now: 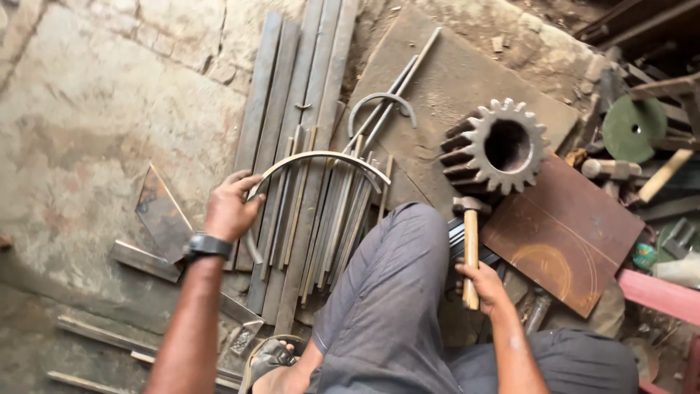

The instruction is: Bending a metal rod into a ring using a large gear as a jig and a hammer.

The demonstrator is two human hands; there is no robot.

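A metalworking workshop is shown: flat steel bars (292,146) are laid on a rough stone floor (109,109), beside a large gear (496,149), rusty plates (561,233) and a grinding disc (633,128).

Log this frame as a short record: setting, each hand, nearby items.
setting: workshop floor, person seated
left hand: grips one end of a curved metal strip
right hand: holds a hammer by its wooden handle
under the strip: flat steel bars
near the hammer: large gear, rusty plate
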